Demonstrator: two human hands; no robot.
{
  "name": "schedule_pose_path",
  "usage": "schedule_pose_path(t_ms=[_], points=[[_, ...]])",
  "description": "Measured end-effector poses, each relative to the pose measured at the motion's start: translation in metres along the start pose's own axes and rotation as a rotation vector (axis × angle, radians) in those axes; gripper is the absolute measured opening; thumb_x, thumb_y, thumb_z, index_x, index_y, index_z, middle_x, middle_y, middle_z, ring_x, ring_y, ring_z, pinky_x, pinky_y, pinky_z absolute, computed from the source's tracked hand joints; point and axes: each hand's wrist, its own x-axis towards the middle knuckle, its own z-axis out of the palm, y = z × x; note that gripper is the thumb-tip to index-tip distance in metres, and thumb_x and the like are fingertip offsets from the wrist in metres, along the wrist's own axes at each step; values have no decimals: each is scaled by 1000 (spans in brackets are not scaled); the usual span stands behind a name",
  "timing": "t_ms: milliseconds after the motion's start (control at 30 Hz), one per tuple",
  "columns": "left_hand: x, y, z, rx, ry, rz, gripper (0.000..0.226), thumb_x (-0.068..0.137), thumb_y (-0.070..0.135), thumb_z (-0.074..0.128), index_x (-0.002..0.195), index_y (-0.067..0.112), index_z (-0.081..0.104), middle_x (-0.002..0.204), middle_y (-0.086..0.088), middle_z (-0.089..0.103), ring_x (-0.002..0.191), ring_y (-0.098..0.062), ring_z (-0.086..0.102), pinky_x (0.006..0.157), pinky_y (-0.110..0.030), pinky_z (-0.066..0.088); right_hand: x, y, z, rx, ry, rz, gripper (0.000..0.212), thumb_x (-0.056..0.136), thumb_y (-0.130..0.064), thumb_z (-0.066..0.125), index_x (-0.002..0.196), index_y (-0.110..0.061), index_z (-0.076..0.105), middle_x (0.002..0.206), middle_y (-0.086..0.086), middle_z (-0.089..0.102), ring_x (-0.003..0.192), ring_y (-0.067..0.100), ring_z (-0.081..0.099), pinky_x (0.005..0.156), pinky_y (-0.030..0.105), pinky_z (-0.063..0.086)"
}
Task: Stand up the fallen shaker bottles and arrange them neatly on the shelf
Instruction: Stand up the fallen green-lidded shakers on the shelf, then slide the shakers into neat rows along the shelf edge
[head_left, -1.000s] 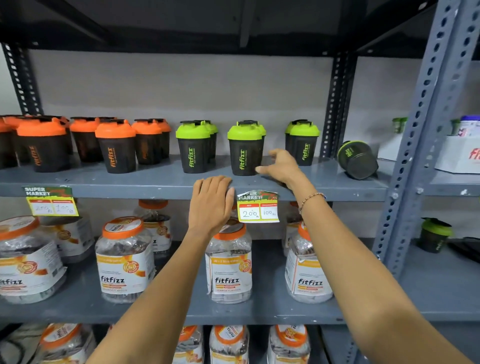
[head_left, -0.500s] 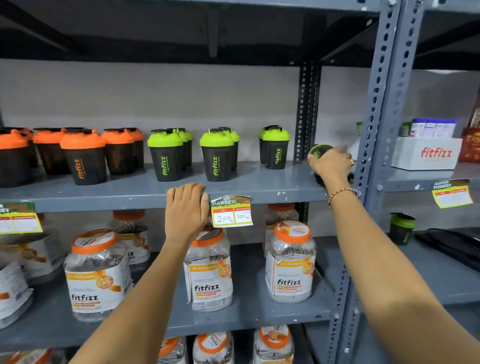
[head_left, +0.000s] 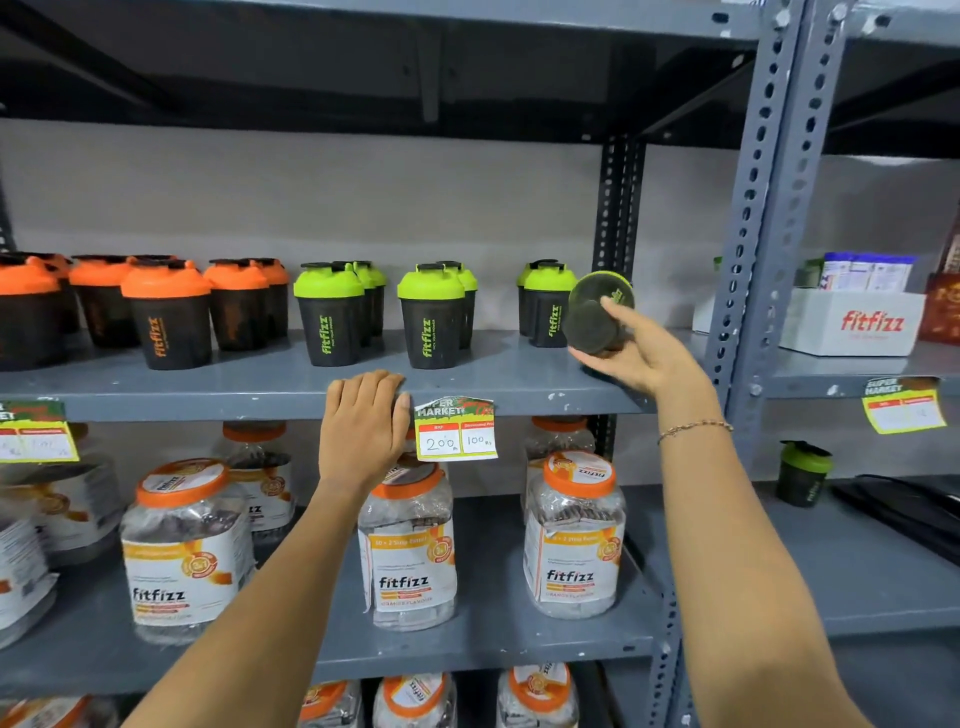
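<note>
Here the right hand (head_left: 644, 351) is wrapped around a green-lidded shaker bottle (head_left: 597, 317), thumb over the top of its side and fingers underneath. The bottle is on its side in that grip, its dark round base turned toward the camera and the lid pointing toward the back of the shelf (head_left: 260, 400). It sits at the shelf's right end, just beside the rightmost pair of standing green bottles (head_left: 548, 309); whether it is resting on the board or lifted just clear of it I cannot tell. The left hand (head_left: 363, 426) lies flat and open on the shelf's front lip, gripping nothing, right beside the price tag (head_left: 455, 431); it reads as a brace.

To do this step well, I would roll the wrist so the lid comes up and the base goes down, and only then lower the bottle flat onto the board. The free space seems to be between that rightmost pair and the grey upright post (head_left: 769, 208), so a straight, gentle set-down should avoid nudging the neighbours over. Turning the printed logo forward would match the front row, and spacing it like the other green groups (head_left: 431, 317) would keep the line even. The orange-lidded bottles (head_left: 166, 312) to the left stand upright already. One more green bottle (head_left: 802, 473) stands on the lower shelf of the next bay.
</note>
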Motion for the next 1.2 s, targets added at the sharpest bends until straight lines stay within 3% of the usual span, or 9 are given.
schedule_pose_path(t_ms=[100, 200, 267, 500, 867, 1000, 1100, 1133, 1200], points=[[0, -1, 1, 8, -4, 3, 44, 98, 35, 26, 110, 10, 61, 107, -6, 64, 98, -24, 57, 91, -35, 32, 6, 10, 12, -214, 3, 6, 27, 84, -16, 70, 108, -8, 60, 109, 11, 67, 102, 21, 62, 98, 39, 49], [0, -2, 2, 3, -4, 4, 42, 98, 34, 28, 112, 10, 60, 108, -5, 63, 99, -23, 56, 90, -35, 33, 19, 16, 20, -425, 60, -47, 37, 80, 1, 72, 115, 4, 59, 100, 12, 69, 109, 26, 63, 89, 33, 54], [0, -2, 3, -1, -5, 1, 42, 98, 34, 28, 112, 11, 60, 109, -5, 63, 99, -23, 56, 90, -35, 33, 28, 21, 25, -545, 65, -56, 44, 77, 8, 71, 118, 8, 57, 112, 19, 68, 113, 31, 62, 96, 38, 52], [1, -4, 5, -22, 6, 1, 45, 98, 36, 26, 114, 11, 60, 111, -6, 64, 102, -23, 57, 93, -35, 33, 56, 33, 26, -916, 150, -178, 69, 69, 1, 80, 126, -5, 41, 125, 11, 60, 116, 26, 57, 103, 42, 47], [2, -6, 9, -94, 82, 17, 44, 98, 37, 29, 112, 13, 62, 110, -3, 65, 101, -19, 57, 93, -31, 32, 62, 33, 25, -1135, 180, -148, 67, 75, -7, 76, 129, -3, 38, 125, 16, 58, 116, 30, 57, 100, 44, 49], [14, 13, -3, -227, 139, -236, 42, 98, 32, 30, 87, 12, 65, 85, -3, 66, 84, -21, 57, 86, -34, 36, 55, 30, 29, -1222, 173, -99, 58, 81, -8, 71, 129, 2, 40, 120, 16, 57, 110, 31, 58, 92, 38, 52], [41, 30, -13, -258, 112, -446, 28, 97, 27, 41, 89, 10, 62, 89, -9, 65, 87, -30, 59, 81, -39, 39, 51, 23, 32, -1206, 151, -69, 33, 81, -11, 72, 105, -1, 52, 99, 10, 57, 85, 22, 57, 64, 23, 52], [52, 34, -14, -291, 59, -488, 24, 94, 26, 47, 102, 10, 62, 102, -10, 65, 95, -32, 60, 82, -40, 41, 51, 21, 33, -1184, 135, -64, 41, 78, -15, 76, 106, -1, 51, 102, 9, 58, 89, 24, 58, 70, 26, 54], [74, 41, -14, -374, -117, -569, 41, 89, 28, 61, 122, 6, 50, 124, -13, 54, 109, -34, 57, 85, -42, 45, 54, 22, 33, -1124, 127, -76, 73, 69, -23, 84, 124, 1, 43, 120, 11, 58, 111, 28, 57, 96, 39, 50]])
